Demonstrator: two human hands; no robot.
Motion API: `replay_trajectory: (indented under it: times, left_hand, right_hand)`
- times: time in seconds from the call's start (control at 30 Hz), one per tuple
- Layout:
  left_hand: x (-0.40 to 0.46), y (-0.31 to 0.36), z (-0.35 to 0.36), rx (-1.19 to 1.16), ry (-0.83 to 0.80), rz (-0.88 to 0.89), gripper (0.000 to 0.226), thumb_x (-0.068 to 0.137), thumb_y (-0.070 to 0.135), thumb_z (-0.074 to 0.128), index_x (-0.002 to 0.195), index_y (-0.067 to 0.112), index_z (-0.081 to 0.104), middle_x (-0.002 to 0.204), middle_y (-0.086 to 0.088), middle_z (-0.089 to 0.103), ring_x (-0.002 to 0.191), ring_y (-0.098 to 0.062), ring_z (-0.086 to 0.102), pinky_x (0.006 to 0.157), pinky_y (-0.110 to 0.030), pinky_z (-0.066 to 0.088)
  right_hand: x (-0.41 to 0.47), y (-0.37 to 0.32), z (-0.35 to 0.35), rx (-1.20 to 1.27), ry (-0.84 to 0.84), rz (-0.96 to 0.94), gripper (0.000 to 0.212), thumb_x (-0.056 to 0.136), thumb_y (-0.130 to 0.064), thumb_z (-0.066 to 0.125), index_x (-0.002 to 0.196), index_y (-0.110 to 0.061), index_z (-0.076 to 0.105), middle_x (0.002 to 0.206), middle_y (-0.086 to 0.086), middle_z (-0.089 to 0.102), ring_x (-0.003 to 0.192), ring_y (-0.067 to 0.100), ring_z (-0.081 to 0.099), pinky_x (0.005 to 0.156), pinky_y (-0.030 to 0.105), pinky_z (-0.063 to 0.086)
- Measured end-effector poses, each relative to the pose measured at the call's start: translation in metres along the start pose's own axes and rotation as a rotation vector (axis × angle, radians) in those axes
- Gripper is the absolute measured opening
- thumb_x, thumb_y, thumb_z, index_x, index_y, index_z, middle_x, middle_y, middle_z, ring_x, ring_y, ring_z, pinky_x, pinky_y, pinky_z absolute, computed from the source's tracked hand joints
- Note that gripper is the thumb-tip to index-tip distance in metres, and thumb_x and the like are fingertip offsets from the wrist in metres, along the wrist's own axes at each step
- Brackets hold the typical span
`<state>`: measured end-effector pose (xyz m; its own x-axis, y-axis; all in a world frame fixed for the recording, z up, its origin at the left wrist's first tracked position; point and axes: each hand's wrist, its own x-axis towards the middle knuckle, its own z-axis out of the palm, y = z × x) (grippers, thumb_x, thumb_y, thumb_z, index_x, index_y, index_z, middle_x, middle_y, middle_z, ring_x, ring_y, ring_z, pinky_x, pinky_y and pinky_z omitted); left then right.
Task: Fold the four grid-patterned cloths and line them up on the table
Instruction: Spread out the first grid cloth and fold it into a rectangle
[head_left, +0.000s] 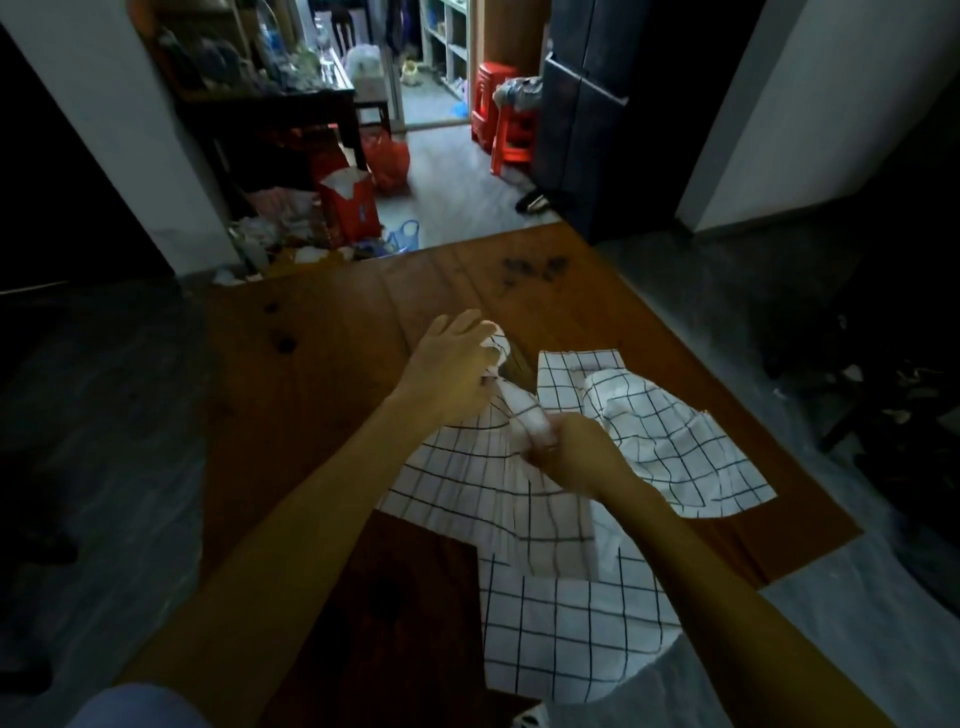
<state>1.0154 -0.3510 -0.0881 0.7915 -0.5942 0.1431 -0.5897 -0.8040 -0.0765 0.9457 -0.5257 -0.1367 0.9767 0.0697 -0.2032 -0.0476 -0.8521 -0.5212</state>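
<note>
— What are your hands doing?

— My left hand (452, 364) is out ahead of me, fingers curled round a bunched end of a grid cloth (498, 467), lifting that end off the bench (322, 332). My right hand (566, 452) is nearer to me and pinches the same cloth where it gathers into a tight twist. Between the two hands the fabric runs as a short rope; below my right hand it fans out in pleats over the wood.

— So both hands are closed on it?

— Yes, both grip that one cloth. Neither is spread flat.

— Where are the other cloths?

— A second grid cloth (675, 431) lies crumpled to the right of my hands, one corner flat toward the far side, another reaching toward the right edge of the bench. A third (566, 639) lies closest to me, mostly flat, its near edge hanging over the bench edge under my right forearm. The held cloth overlaps it. I cannot tell whether a fourth is somewhere in that heap.

— And the bench itself?

— Brown wood, with dark smudges (530, 270) near its far edge and a few dark spots on the left. A darker wooden board (384, 613) sits at the near left, just beside the closest cloth.

— Beyond that?

— A doorway into a cluttered room: red plastic stools (498, 119), a red bag (387, 161) on the floor, a red carton (350, 205), a dark cabinet (587, 119) on the right.
</note>
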Motion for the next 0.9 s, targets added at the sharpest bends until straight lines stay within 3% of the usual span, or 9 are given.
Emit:
replay_trajectory:
  times: [0.13, 0.27, 0.37, 0.47, 0.57, 0.73, 0.83, 0.9]
  left_hand:
    - [-0.006, -0.027, -0.015, 0.012, 0.122, -0.145, 0.035, 0.086, 0.034, 0.057, 0.113, 0.015, 0.067, 0.129, -0.004, 0.058, 0.126, -0.023, 0.042, 0.109, -0.039, 0.025]
    - [-0.018, -0.052, -0.031, 0.04, 0.178, -0.262, 0.029, 0.088, 0.035, 0.054, 0.1, 0.015, 0.071, 0.11, -0.005, 0.065, 0.108, -0.022, 0.051, 0.1, -0.038, 0.035]
    - [-0.032, -0.07, -0.043, 0.073, 0.188, -0.396, 0.028, 0.089, 0.034, 0.053, 0.105, 0.017, 0.068, 0.114, -0.008, 0.062, 0.108, -0.024, 0.05, 0.097, -0.04, 0.038]
    - [-0.043, -0.077, -0.051, 0.038, 0.208, -0.409, 0.032, 0.079, 0.019, 0.066, 0.111, 0.015, 0.064, 0.122, -0.012, 0.059, 0.117, -0.03, 0.051, 0.101, -0.046, 0.037]
    - [-0.05, -0.077, -0.056, -0.072, 0.275, -0.38, 0.035, 0.065, 0.005, 0.076, 0.099, 0.012, 0.071, 0.108, -0.011, 0.068, 0.106, -0.03, 0.06, 0.096, -0.046, 0.042]
    - [-0.065, -0.072, -0.068, -0.027, 0.346, -0.504, 0.021, 0.074, 0.009, 0.071, 0.093, 0.016, 0.069, 0.089, -0.003, 0.07, 0.087, -0.022, 0.063, 0.093, -0.036, 0.037]
    - [-0.08, -0.067, -0.069, -0.005, 0.39, -0.534, 0.019, 0.077, 0.005, 0.067, 0.095, 0.012, 0.066, 0.086, -0.006, 0.069, 0.082, -0.025, 0.062, 0.095, -0.036, 0.035]
    - [-0.091, -0.061, -0.071, 0.013, 0.386, -0.531, 0.019, 0.077, 0.006, 0.068, 0.095, 0.01, 0.067, 0.084, -0.009, 0.068, 0.079, -0.028, 0.061, 0.087, -0.037, 0.04]
  right_hand:
    - [0.027, -0.02, -0.015, -0.131, 0.18, 0.001, 0.017, 0.095, -0.024, 0.052, 0.092, -0.017, 0.067, 0.073, -0.001, 0.061, 0.069, 0.018, 0.061, 0.067, 0.033, 0.053]
    - [0.062, -0.051, -0.041, -0.144, 0.396, -0.194, 0.016, 0.092, -0.017, 0.055, 0.098, -0.023, 0.069, 0.091, 0.002, 0.07, 0.08, 0.022, 0.065, 0.07, 0.033, 0.053]
    - [0.081, -0.077, -0.06, -0.161, 0.438, -0.343, 0.025, 0.087, -0.01, 0.058, 0.107, -0.021, 0.069, 0.102, 0.002, 0.069, 0.091, 0.025, 0.064, 0.072, 0.031, 0.048]
    - [0.092, -0.101, -0.07, -0.223, 0.501, -0.504, 0.03, 0.081, -0.006, 0.062, 0.108, -0.017, 0.068, 0.103, 0.004, 0.069, 0.094, 0.026, 0.063, 0.076, 0.034, 0.048]
    - [0.096, -0.115, -0.074, -0.197, 0.615, -0.67, 0.032, 0.072, 0.0, 0.069, 0.101, -0.013, 0.071, 0.098, 0.008, 0.072, 0.09, 0.031, 0.066, 0.075, 0.038, 0.052]
    - [0.095, -0.113, -0.079, -0.158, 0.627, -0.759, 0.035, 0.074, 0.0, 0.064, 0.105, -0.016, 0.069, 0.103, 0.008, 0.071, 0.095, 0.032, 0.064, 0.074, 0.042, 0.055]
    - [0.085, -0.104, -0.077, -0.173, 0.649, -0.812, 0.028, 0.074, -0.002, 0.069, 0.1, -0.014, 0.07, 0.1, 0.008, 0.071, 0.095, 0.031, 0.064, 0.084, 0.041, 0.051]
    - [0.071, -0.099, -0.071, -0.19, 0.69, -0.838, 0.026, 0.07, -0.002, 0.072, 0.095, -0.012, 0.071, 0.094, 0.008, 0.072, 0.091, 0.03, 0.064, 0.089, 0.037, 0.042]
